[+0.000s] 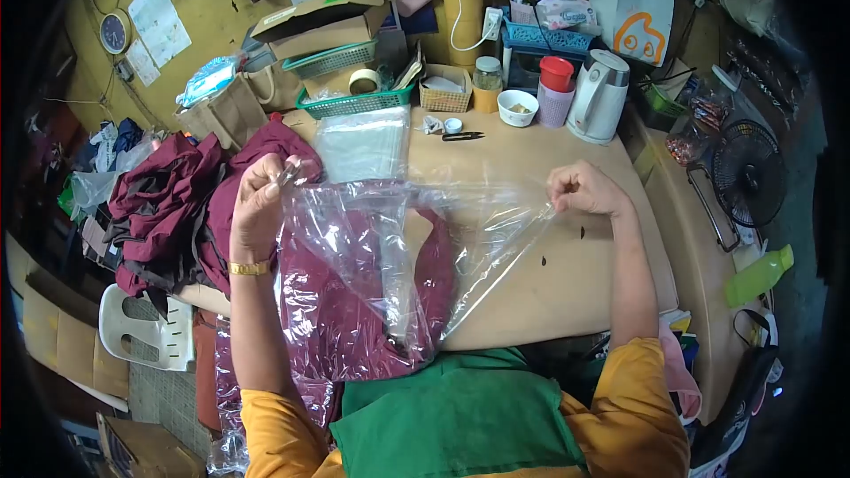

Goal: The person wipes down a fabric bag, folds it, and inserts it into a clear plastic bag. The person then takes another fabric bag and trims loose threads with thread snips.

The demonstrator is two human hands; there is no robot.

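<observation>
My left hand pinches one upper corner of a clear plastic bag. A small shiny metal item, too small to name, shows at those fingertips. With fingers pressed together, my right hand grips the opposite corner, so the bag's top edge stretches between both hands. Below and to the left, a folded maroon garment under glossy clear plastic lies at the table's near edge. Whether the stretched bag is joined to that plastic, I cannot tell. Beyond my left hand rests a stack of flat clear bags.
Loose maroon garments are heaped on the left. Along the table's back stand a green basket, a white bowl, a red cup and an electric kettle. A black pen lies in front. A fan stands right.
</observation>
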